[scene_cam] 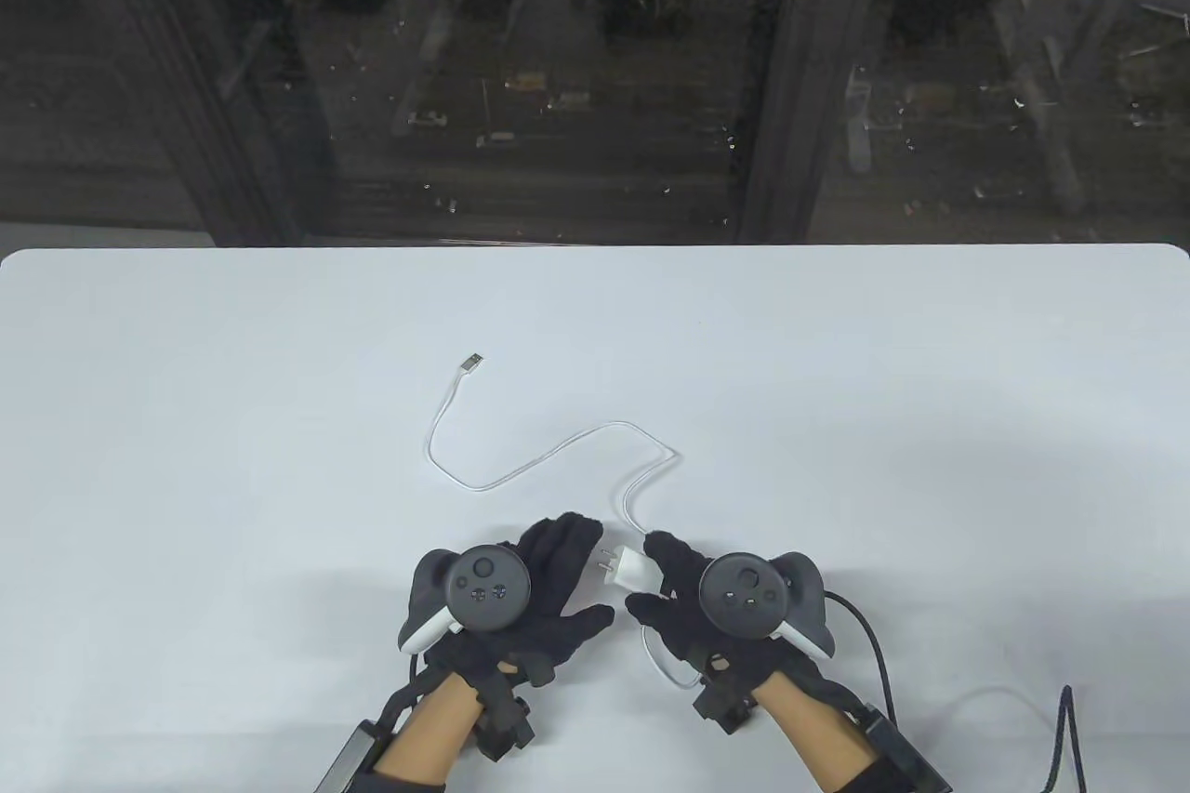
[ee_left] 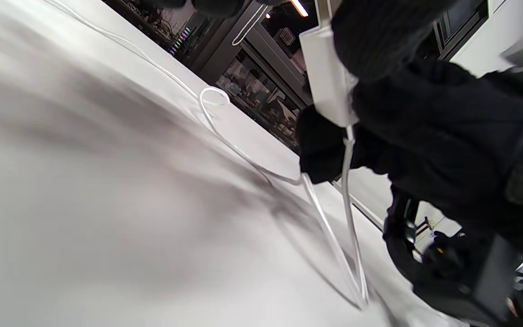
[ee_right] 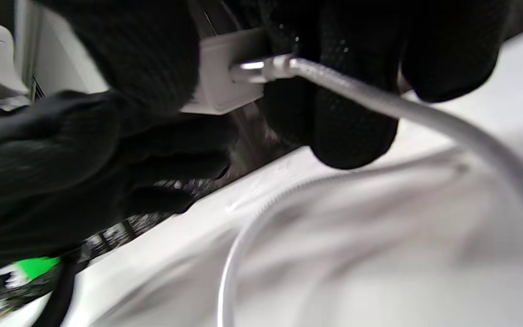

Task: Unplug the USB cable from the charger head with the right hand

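A white table [scene_cam: 279, 421] stands before dark glass panes [scene_cam: 521, 68] in black frames.

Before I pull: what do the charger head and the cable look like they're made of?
Charger head: likely smooth hard white plastic, with flat faces and crisp edges; two metal prongs point toward the left hand.
USB cable: white with a fine ribbed texture in the right wrist view, possibly braided sheath. Its plug at the head looks like shiny metal.
The right hand grips the head.

Charger head between the two hands
The charger head [scene_cam: 630, 566] sits just left of the right hand [scene_cam: 707, 612], right of the left hand [scene_cam: 530, 584]; the USB cable [scene_cam: 558, 449] trails beyond both.
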A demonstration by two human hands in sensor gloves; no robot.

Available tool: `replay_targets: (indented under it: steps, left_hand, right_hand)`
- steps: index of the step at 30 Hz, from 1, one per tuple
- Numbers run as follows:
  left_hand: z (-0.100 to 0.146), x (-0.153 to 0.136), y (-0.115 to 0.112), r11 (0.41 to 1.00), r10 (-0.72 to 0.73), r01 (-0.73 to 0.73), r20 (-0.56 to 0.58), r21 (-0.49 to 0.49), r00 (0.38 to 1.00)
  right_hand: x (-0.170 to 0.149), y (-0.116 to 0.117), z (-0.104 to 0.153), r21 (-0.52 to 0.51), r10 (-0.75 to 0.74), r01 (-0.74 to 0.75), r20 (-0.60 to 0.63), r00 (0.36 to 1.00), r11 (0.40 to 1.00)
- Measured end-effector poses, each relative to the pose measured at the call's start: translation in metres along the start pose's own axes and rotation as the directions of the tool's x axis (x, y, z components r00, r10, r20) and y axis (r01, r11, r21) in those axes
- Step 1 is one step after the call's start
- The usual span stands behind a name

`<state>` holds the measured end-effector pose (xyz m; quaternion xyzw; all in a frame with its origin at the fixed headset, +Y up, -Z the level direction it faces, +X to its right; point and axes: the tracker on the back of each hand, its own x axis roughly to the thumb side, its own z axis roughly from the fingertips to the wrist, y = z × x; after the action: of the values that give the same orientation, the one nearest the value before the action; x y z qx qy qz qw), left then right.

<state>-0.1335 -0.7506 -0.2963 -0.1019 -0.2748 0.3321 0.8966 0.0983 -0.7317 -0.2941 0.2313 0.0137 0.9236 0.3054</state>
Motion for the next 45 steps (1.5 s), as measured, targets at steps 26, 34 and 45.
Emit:
replay_targets:
  steps: [26, 34, 45]
  left_hand:
    - [-0.005, -0.013, -0.027, 0.404, 0.869, -0.893, 0.223, 0.196, 0.442]
    - [0.029, -0.047, 0.038, 0.329, 0.775, -0.81, 0.351, 0.486, 0.525]
    - [0.027, -0.039, 0.056, 0.886, -0.147, 0.263, -0.306, 0.382, 0.941]
  right_hand:
    - [-0.009, -0.006, 0.007, -0.138, -0.174, 0.193, 0.136, 0.975, 0.971]
    - [-0.039, -0.024, 0.009, -0.295, -0.08, 0.08, 0.013, 0.997, 0.952]
    - [-0.055, -0.033, 0.011, -0.31, 0.03, -0.048, -0.063, 0.998, 0.949]
